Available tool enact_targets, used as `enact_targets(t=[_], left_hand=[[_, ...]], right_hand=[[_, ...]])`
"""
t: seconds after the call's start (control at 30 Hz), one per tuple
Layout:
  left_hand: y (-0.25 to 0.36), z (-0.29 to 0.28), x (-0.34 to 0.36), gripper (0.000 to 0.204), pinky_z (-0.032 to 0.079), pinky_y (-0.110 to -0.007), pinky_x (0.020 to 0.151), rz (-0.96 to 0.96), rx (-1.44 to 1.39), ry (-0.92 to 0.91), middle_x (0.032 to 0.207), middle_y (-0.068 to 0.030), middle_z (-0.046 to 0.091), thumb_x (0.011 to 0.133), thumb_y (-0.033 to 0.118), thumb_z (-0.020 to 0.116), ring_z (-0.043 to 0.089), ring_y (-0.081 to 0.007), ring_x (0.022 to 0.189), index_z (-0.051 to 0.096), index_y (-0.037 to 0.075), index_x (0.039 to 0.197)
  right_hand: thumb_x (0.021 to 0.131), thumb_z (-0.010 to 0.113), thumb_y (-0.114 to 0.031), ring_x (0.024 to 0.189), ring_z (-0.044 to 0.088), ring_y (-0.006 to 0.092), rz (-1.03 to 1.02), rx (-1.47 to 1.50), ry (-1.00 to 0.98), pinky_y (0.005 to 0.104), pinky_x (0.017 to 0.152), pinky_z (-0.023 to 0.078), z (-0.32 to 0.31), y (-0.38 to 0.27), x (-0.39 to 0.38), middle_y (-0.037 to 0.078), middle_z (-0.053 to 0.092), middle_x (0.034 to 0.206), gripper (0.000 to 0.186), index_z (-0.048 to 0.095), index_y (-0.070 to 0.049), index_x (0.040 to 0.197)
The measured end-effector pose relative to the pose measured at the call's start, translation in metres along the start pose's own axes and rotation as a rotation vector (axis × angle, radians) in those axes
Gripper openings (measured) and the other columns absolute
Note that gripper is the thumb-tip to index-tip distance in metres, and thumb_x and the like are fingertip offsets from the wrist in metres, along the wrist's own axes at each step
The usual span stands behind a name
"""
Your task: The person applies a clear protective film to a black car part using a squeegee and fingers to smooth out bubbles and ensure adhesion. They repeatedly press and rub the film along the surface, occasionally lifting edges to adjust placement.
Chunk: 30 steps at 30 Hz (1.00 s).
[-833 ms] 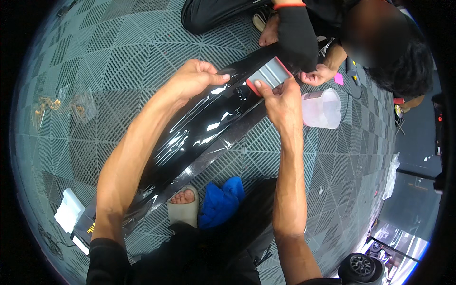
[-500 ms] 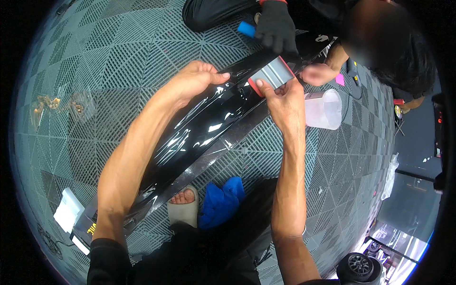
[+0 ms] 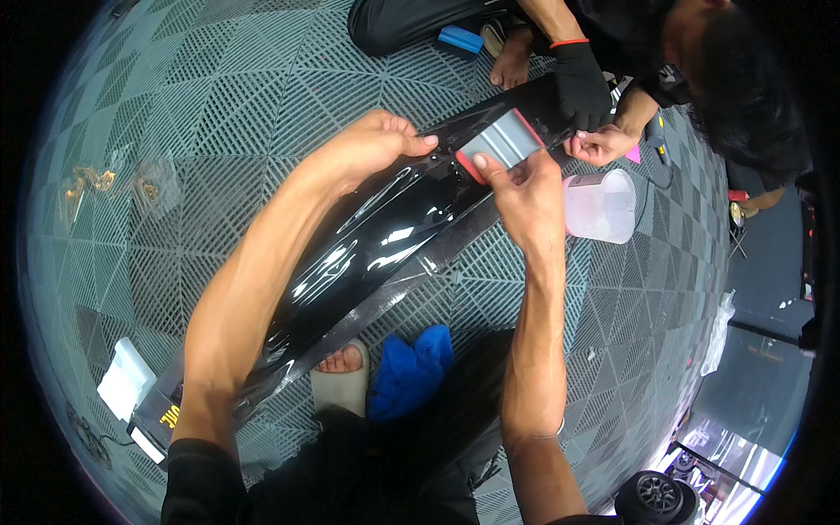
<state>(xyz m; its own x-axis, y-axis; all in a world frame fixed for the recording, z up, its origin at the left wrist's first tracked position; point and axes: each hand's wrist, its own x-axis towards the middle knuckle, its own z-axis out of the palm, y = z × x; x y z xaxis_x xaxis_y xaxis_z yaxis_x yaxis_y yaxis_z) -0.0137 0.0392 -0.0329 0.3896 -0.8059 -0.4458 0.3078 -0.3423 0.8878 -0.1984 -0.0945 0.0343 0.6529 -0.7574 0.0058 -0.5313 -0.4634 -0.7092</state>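
A long glossy black panel (image 3: pixel 376 236) lies diagonally across the grey grid floor. My left hand (image 3: pixel 372 144) rests on its upper edge with fingers curled against the surface. My right hand (image 3: pixel 525 192) grips a grey squeegee with a red edge (image 3: pixel 500 143) and presses it onto the panel near the far end. Across from me a person crouches; one gloved hand (image 3: pixel 579 87) and one bare hand (image 3: pixel 599 144) hold the panel's far end.
A translucent plastic jug (image 3: pixel 604 206) stands right of the panel. A blue cloth (image 3: pixel 411 367) lies by my sandalled foot (image 3: pixel 341 381). A blue block (image 3: pixel 459 39) sits by the other person's bare foot. A small white device (image 3: pixel 127 376) lies at lower left.
The other person's gloved hand dropped from the top of the picture back onto the panel's far end. My hands and the squeegee stayed almost in place.
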Motion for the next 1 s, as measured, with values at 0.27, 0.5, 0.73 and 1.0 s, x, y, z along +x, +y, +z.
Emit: enact_targets(t=[0.27, 0.5, 0.73, 1.0], left_hand=[[-0.007, 0.000, -0.001, 0.027, 0.053, -0.033, 0.087, -0.020, -0.096, -0.028, 0.089, -0.0078, 0.073, 0.098, 0.026, 0.086, 0.066, -0.0164, 0.089, 0.073, 0.004, 0.090], [-0.010, 0.009, -0.005, 0.026, 0.055, -0.032, 0.070, 0.000, 0.026, 0.054, 0.086, -0.0070, 0.077, 0.101, 0.027, 0.082, 0.068, -0.0149, 0.075, 0.076, 0.003, 0.092], [-0.015, 0.007, -0.003, 0.025, 0.056, -0.028, 0.065, 0.043, 0.085, 0.034, 0.086, -0.0027, 0.075, 0.104, 0.030, 0.079, 0.067, -0.0104, 0.070, 0.073, 0.006, 0.099], [-0.006, 0.012, -0.011, 0.033, 0.055, -0.034, 0.086, 0.021, 0.178, 0.032, 0.097, -0.0072, 0.076, 0.105, 0.035, 0.078, 0.067, -0.0161, 0.089, 0.075, 0.002, 0.107]], right_hand=[[0.088, 0.092, -0.018, 0.071, 0.058, 0.0144, -0.045, 0.078, -0.001, 0.0321, 0.065, 0.049, 0.002, -0.005, -0.013, 0.010, 0.071, 0.083, 0.045, 0.072, 0.011, 0.115], [0.100, 0.082, -0.008, 0.110, 0.072, 0.0184, -0.090, 0.919, 0.121, 0.0299, 0.097, 0.057, -0.012, 0.016, -0.044, 0.012, 0.073, 0.124, 0.051, 0.056, 0.005, 0.142], [0.106, 0.071, -0.032, 0.110, 0.070, 0.0271, 0.220, 1.415, -0.204, 0.0446, 0.097, 0.058, -0.025, 0.040, -0.134, 0.013, 0.069, 0.120, 0.034, 0.063, -0.006, 0.127], [0.109, 0.053, -0.067, 0.060, 0.037, 0.0128, 0.486, 1.476, -0.260, 0.0301, 0.053, 0.029, -0.032, 0.065, -0.148, 0.002, 0.045, 0.070, 0.062, 0.044, -0.015, 0.077]])
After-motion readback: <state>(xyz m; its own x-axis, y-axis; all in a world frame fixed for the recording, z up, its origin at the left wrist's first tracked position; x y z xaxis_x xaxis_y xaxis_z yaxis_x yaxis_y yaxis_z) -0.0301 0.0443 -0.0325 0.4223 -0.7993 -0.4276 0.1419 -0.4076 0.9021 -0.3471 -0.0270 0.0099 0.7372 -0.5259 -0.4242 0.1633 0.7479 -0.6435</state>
